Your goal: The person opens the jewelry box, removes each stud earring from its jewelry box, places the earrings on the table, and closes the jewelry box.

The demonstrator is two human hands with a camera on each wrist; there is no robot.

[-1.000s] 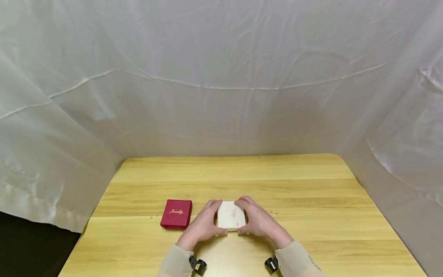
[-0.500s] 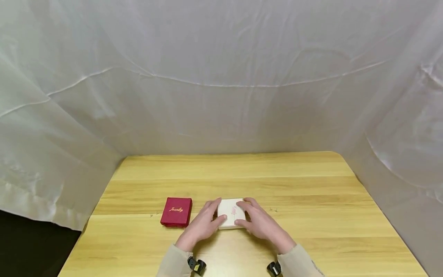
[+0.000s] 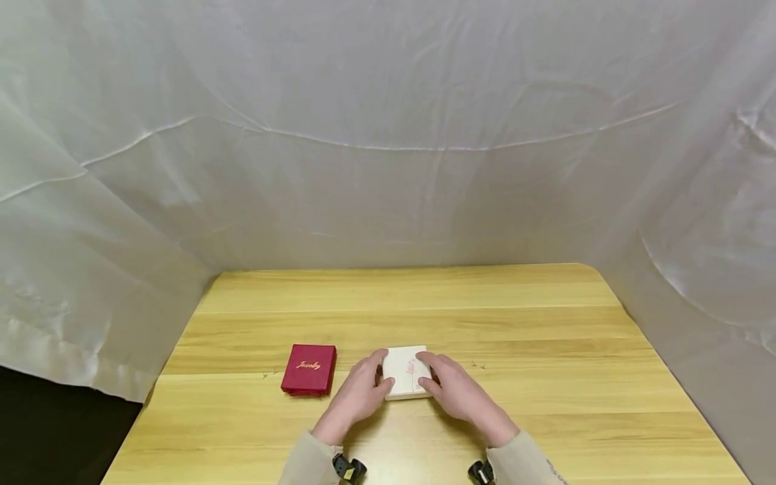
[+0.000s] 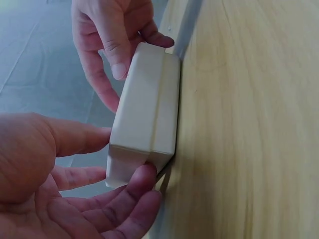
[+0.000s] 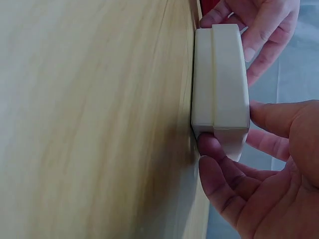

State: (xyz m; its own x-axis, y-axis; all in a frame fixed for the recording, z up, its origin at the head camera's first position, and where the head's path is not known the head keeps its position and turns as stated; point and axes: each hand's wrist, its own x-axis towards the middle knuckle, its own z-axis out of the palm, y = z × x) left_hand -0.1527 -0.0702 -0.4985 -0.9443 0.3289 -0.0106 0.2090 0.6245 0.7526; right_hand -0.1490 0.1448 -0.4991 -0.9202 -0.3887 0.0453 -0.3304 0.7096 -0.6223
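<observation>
A white lidded gift box [image 3: 401, 369] with a pink flower print lies on the wooden table. From its left side my left hand [image 3: 356, 392] holds it, thumb on the top near the front corner. My right hand [image 3: 456, 387] holds the opposite side in much the same way. In the left wrist view a seam runs round the box [image 4: 142, 94] between lid and base, and the fingers reach low on its side. The right wrist view shows right fingertips [image 5: 212, 147] at the base and the thumb against the lid. The lid sits down over the base.
To the left of the hands lies a dark red box [image 3: 309, 369] marked "Jewelry" in gold. The wooden table [image 3: 545, 364] has pale cloth [image 3: 388, 135] hanging behind it and at both sides.
Both thumbs have gone from the white box's front edge up onto its top near the front corners. The box has turned slightly. The red box stays put.
</observation>
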